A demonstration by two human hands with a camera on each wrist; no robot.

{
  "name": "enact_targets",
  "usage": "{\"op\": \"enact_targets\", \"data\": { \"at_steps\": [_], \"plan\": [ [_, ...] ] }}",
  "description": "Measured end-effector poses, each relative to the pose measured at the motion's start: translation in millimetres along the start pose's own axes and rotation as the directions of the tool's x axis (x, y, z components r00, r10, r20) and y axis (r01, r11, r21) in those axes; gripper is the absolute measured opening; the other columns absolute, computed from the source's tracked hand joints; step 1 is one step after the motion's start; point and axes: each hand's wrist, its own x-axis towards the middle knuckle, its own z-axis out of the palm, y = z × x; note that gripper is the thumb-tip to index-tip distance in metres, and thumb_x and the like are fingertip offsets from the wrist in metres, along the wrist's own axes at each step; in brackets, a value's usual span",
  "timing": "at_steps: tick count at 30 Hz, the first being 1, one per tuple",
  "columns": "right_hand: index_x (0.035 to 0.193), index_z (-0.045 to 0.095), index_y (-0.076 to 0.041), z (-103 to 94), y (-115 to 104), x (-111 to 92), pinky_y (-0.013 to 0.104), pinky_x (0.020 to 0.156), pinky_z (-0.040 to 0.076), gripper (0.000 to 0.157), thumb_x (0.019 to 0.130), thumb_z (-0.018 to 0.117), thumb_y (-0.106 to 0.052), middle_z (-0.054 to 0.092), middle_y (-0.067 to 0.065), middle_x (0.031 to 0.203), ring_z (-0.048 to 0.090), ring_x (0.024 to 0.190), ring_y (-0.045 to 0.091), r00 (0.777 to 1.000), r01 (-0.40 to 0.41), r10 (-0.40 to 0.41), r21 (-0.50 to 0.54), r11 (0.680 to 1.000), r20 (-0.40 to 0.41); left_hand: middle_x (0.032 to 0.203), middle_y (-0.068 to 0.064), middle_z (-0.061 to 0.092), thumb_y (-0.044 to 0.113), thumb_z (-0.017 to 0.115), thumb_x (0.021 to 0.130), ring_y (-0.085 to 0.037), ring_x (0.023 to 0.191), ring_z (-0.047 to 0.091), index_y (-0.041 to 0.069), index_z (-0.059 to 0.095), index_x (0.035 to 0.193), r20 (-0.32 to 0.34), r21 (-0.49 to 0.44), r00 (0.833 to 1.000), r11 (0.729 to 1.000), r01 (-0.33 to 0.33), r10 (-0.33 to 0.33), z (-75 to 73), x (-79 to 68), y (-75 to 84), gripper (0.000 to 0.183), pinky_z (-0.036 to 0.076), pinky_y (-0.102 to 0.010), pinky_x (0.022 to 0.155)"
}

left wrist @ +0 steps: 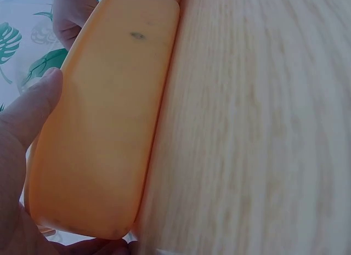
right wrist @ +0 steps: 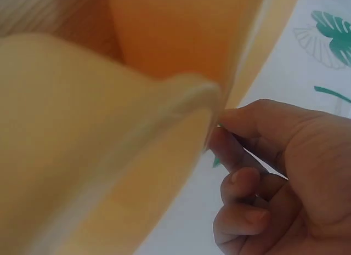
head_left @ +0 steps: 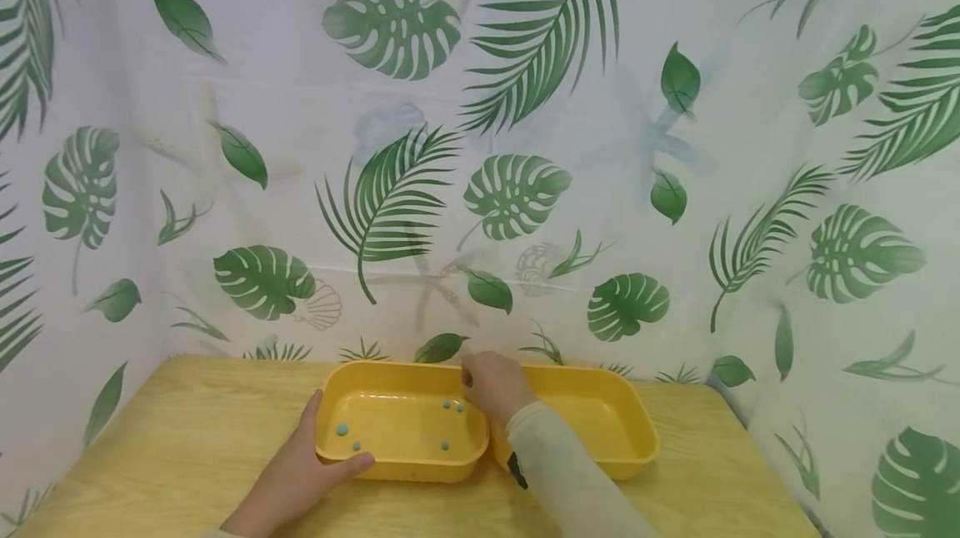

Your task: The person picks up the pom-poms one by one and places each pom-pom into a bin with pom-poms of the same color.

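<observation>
Step in hand, by judgement: sorting small pieces between two containers, with one hand steadying and the other doing fine finger work. The left hand (head_left: pixel 296 467) grips the outer end of a yellow, rounded-rectangular plastic-looking tray (head_left: pixel 420 471), thumb along the near rim and spread well apart from the fingers at the end. Five small, round blue-green balls (head_left: pixel 342 429) lie in this tray: two toward its left end, three toward its right.

The right hand (head_left: pixel 497 384) is at the far rim, near where the first tray meets a second yellow tray of like shape (head_left: pixel 600 417). Its thumb and forefinger tips are brought together, the other fingers curled; whether a ball is pinched between them cannot be told, as the green speck there may belong to the leaf-printed white backdrop (head_left: pixel 525 304).

The next move probably calls for a light, exact fingertip hold, clearance over the rim, and a firm left hand.

Markings: no brand, label or legible writing found. A dark mark (left wrist: pixel 137 35) on the first tray's outer wall cannot be read
</observation>
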Motion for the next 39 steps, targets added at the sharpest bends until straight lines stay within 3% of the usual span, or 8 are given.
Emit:
{"op": "enact_targets", "data": {
  "at_steps": [7, 14, 21, 28, 33, 39],
  "plan": [
    [0.076, 0.064, -0.012, -1.1, 4.6, -1.6, 0.033, 0.068, 0.052, 0.016, 0.085, 0.074, -0.003, 0.061, -0.002, 0.073, 0.054, 0.069, 0.015, 1.0, -0.012, 0.012, 0.011, 1.0, -0.002, 0.163, -0.035, 0.023, 0.071, 0.074, 0.082, -0.056, 0.143, 0.036, 0.005, -0.004, 0.164, 0.006, 0.008, 1.0, 1.0, 0.004, -0.004, 0.8, 0.4, 2.0, 0.132, 0.038, -0.07, 0.108],
    [0.088, 0.072, -0.008, -10.6, 0.7, -11.9, 0.037, 0.078, 0.057, 0.005, 0.087, 0.073, -0.003, 0.068, 0.002, 0.084, 0.062, 0.078, 0.018, 1.0, -0.001, 0.003, 0.057, 0.998, -0.024, 0.163, -0.035, 0.023, 0.071, 0.074, 0.082, -0.056, 0.143, 0.036, 0.005, -0.004, 0.165, 0.001, 0.009, 1.0, 1.0, -0.008, 0.008, -1.3, -1.0, 2.3, 0.132, 0.038, -0.07, 0.108],
    [0.092, 0.071, -0.012, -31.3, -0.4, -46.4, 0.033, 0.078, 0.056, 0.003, 0.092, 0.074, -0.011, 0.065, -0.004, 0.086, 0.058, 0.078, 0.013, 0.992, -0.006, 0.03, 0.195, 0.981, -0.121, 0.163, -0.036, 0.022, 0.07, 0.073, 0.083, -0.056, 0.144, 0.035, 0.004, -0.006, 0.164, -0.002, 0.02, 1.0, 1.0, -0.022, 0.022, -5.0, -2.2, 0.9, 0.131, 0.037, -0.07, 0.108],
    [0.089, 0.07, -0.019, -36.2, 11.4, -90.7, 0.025, 0.065, 0.048, 0.008, 0.095, 0.075, -0.016, 0.063, -0.011, 0.083, 0.051, 0.068, 0.008, 0.968, -0.024, 0.098, 0.303, 0.953, -0.23, 0.163, -0.036, 0.021, 0.069, 0.073, 0.084, -0.056, 0.143, 0.035, 0.004, -0.006, 0.164, 0.003, 0.024, 1.0, 0.999, -0.023, 0.023, -4.9, -2.0, -0.9, 0.13, 0.037, -0.071, 0.109],
    [0.09, 0.071, -0.018, -37.8, 22.2, -117.1, 0.023, 0.063, 0.047, 0.011, 0.09, 0.076, -0.009, 0.063, -0.012, 0.083, 0.05, 0.066, 0.007, 0.945, -0.054, 0.147, 0.306, 0.951, -0.293, 0.162, -0.037, 0.022, 0.068, 0.073, 0.085, -0.057, 0.143, 0.036, 0.003, -0.006, 0.164, 0.009, 0.027, 1.0, 0.999, -0.02, 0.02, -3.0, -1.2, 1.1, 0.129, 0.038, -0.071, 0.107],
    [0.089, 0.071, -0.019, -34.2, 35.7, -134.9, 0.022, 0.064, 0.049, 0.014, 0.089, 0.078, -0.008, 0.062, -0.011, 0.082, 0.053, 0.067, 0.011, 0.932, -0.096, 0.192, 0.303, 0.948, -0.307, 0.163, -0.037, 0.021, 0.07, 0.072, 0.084, -0.057, 0.143, 0.034, 0.004, -0.006, 0.164, 0.014, 0.022, 1.0, 1.0, -0.017, 0.017, -1.5, -1.1, 1.0, 0.13, 0.036, -0.071, 0.108]
  ]
}}
